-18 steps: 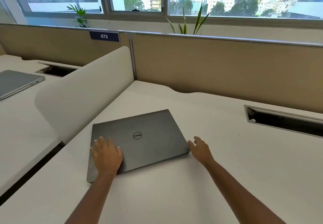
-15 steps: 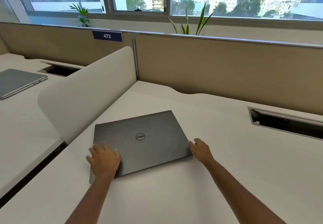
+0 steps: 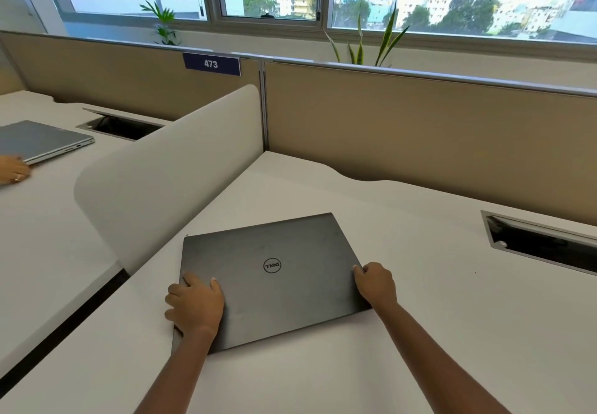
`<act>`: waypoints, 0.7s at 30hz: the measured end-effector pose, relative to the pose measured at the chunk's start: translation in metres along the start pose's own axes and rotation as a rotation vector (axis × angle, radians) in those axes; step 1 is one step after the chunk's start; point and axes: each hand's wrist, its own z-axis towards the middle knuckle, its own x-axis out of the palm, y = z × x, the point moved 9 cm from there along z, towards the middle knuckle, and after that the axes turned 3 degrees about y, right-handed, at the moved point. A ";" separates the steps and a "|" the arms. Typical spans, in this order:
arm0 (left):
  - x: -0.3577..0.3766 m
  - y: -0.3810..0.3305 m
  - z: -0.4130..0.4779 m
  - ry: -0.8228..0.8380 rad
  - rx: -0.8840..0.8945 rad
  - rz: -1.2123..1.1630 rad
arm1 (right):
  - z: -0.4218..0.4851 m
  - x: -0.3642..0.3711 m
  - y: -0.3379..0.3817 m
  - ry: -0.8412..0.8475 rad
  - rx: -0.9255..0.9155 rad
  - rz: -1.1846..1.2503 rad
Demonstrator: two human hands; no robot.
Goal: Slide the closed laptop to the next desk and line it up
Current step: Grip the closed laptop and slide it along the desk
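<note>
A closed dark grey laptop (image 3: 274, 271) with a round logo lies slightly askew on the white desk (image 3: 420, 316) in front of me. My left hand (image 3: 195, 307) rests flat on its near left corner, fingers spread over the lid and edge. My right hand (image 3: 376, 284) curls around the laptop's right edge near the front corner. The neighbouring desk (image 3: 42, 220) lies to the left, beyond a low white rounded divider (image 3: 168, 168).
A closed silver laptop (image 3: 42, 140) lies on the left desk, with another person's hand (image 3: 13, 169) beside it. Cable cut-outs open in both desks, one on the left (image 3: 119, 127) and one on the right (image 3: 542, 245). Beige partitions (image 3: 420, 129) with a sign reading 473 (image 3: 211, 64) close off the back.
My right hand has closed on the laptop's right edge, and my left hand has settled further onto the near left corner. Another person's hand has appeared at the far left.
</note>
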 end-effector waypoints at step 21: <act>-0.002 0.028 0.036 0.159 -0.162 -0.428 | 0.013 -0.003 -0.016 0.031 0.073 0.136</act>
